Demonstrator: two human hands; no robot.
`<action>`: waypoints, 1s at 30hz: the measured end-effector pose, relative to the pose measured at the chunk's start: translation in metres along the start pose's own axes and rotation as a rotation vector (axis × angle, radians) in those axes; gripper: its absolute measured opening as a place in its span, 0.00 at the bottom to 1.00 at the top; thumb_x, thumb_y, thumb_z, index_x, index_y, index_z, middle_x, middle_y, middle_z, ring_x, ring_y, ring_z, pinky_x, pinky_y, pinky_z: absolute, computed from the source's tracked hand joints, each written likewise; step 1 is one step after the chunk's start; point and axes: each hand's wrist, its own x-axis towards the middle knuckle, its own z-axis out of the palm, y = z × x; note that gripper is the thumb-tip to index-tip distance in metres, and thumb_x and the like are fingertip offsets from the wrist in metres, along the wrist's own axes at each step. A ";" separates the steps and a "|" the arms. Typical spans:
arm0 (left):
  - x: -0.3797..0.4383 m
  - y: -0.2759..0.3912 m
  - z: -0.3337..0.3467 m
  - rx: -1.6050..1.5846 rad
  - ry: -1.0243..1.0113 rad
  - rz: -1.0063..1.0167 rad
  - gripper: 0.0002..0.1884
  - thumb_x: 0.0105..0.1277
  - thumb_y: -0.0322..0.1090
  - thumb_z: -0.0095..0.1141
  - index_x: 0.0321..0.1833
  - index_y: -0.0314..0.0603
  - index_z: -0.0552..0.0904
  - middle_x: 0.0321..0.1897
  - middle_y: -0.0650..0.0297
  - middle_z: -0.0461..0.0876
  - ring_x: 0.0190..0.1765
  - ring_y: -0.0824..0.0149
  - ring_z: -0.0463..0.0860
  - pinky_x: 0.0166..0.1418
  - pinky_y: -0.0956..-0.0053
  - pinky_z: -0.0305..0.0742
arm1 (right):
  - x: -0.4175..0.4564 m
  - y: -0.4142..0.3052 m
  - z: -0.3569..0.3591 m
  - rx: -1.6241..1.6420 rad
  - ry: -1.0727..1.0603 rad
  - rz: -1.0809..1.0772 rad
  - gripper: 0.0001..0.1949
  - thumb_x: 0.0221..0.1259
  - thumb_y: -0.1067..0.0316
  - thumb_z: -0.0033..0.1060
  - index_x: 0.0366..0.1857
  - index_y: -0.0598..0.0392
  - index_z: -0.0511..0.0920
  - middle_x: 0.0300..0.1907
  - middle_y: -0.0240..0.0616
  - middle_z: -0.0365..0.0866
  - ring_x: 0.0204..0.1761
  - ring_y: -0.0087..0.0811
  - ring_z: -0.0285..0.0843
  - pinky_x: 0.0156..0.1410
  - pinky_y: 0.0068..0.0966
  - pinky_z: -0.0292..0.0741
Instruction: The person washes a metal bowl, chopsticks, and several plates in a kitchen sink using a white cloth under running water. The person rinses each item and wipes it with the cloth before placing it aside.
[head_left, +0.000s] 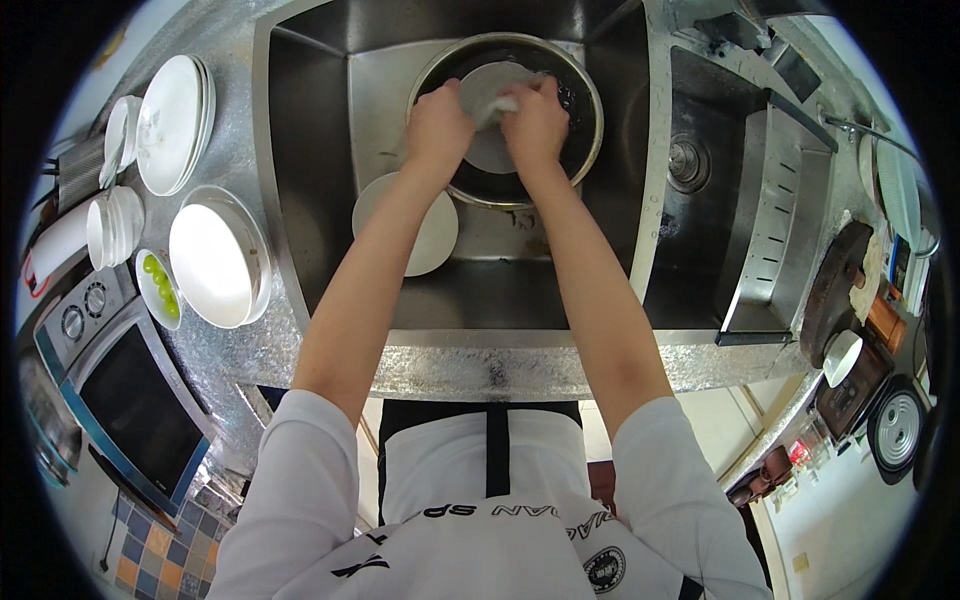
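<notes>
Inside the large steel sink, a round metal basin (589, 157) holds water and white dishware. My left hand (441, 124) grips the left side of a white dish (487, 86) in the basin. On the dish's right, my right hand (536, 120) has its fingers closed on a small white cloth or sponge (504, 103), blurred and pressed to the dish. Another pale round dish (491, 150) lies lower in the basin. A white plate (431, 232) rests on the sink floor, below and left of the basin, partly hidden by my left forearm.
Stacked white plates (169, 127), small bowls (116, 225), a large white bowl (214, 262) and a bowl of green fruit (159, 289) stand on the left counter. A microwave (139, 397) is beyond. To the right are a smaller sink (694, 247) and a slotted steel tray (772, 217).
</notes>
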 end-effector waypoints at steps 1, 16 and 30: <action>0.000 0.003 0.001 0.014 -0.008 0.000 0.15 0.53 0.26 0.53 0.45 0.31 0.79 0.33 0.39 0.81 0.42 0.40 0.81 0.45 0.52 0.75 | 0.002 -0.002 0.007 0.052 0.011 -0.047 0.13 0.39 0.74 0.66 0.33 0.43 0.87 0.45 0.39 0.78 0.44 0.44 0.81 0.49 0.38 0.78; 0.005 0.004 -0.004 0.094 -0.006 -0.009 0.10 0.51 0.24 0.56 0.38 0.35 0.79 0.33 0.43 0.83 0.44 0.43 0.82 0.47 0.51 0.77 | -0.002 0.012 0.021 0.103 -0.171 -0.182 0.15 0.40 0.74 0.66 0.34 0.41 0.88 0.41 0.40 0.82 0.41 0.45 0.82 0.50 0.39 0.79; 0.000 -0.007 -0.001 0.065 0.018 -0.015 0.10 0.53 0.25 0.56 0.39 0.34 0.79 0.33 0.43 0.83 0.43 0.41 0.82 0.47 0.51 0.77 | -0.002 0.003 0.041 0.497 -0.122 0.050 0.15 0.39 0.70 0.67 0.37 0.47 0.86 0.44 0.42 0.83 0.44 0.46 0.81 0.50 0.36 0.77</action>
